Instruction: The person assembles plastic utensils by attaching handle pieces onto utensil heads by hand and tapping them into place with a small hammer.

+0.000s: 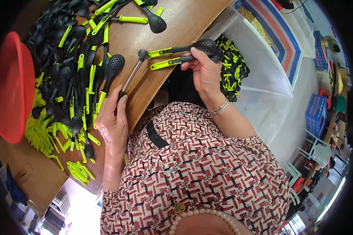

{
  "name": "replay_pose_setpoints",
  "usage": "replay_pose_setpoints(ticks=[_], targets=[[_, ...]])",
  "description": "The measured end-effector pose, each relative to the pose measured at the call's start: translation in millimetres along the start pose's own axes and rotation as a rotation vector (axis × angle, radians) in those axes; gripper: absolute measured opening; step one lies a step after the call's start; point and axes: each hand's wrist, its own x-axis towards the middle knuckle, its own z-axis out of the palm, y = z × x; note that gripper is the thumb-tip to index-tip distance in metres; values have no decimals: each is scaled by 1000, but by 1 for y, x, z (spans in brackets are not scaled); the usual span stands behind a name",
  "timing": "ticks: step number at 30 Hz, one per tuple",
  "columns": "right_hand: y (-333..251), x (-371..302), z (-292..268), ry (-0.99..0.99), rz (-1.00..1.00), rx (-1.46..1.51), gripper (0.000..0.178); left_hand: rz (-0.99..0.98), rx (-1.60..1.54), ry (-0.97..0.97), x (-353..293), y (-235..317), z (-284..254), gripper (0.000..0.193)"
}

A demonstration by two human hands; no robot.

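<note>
My left hand (114, 117) is closed round the dark grip of a small hammer (133, 75) with a metal shaft and a black head. The hammer head is beside the end of a green spoon handle; whether they touch I cannot tell. Pinched in my right hand (204, 72) are two black perforated spoons (204, 46) with bright green handles, the bowls overlapping beyond my fingers and the handles pointing left over the table edge. A large heap of black spoons (60, 74), several with green handles, covers the left of the wooden table (184, 24).
Loose green handle pieces (41, 131) lie at the near left, by a red plastic basket (12, 88). Right of the table, a whitish translucent sheet (259, 58) surrounds a pile of green-handled spoons (232, 72). Beyond are a striped sack (288, 47) and blue crates (315, 111).
</note>
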Motion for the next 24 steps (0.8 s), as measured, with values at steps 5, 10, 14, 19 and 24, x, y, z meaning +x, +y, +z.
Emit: replay_pose_setpoints(ticks=[5, 10, 14, 19, 24], targets=[[-12, -8, 13, -41, 29, 176, 26, 109, 270, 13, 7, 5, -12, 27], [-22, -8, -12, -54, -14, 125, 28, 159, 451, -25, -23, -19, -44, 29], [-27, -12, 0, -106, -49, 32, 38, 127, 524, 25, -33, -23, -43, 32], [-39, -17, 14, -44, -156, -153, 39, 274, 540, 98, 24, -4, -49, 26], [-40, -11, 21, -41, -218, -88, 34, 397, 570, 221, 143, -44, -44, 14]])
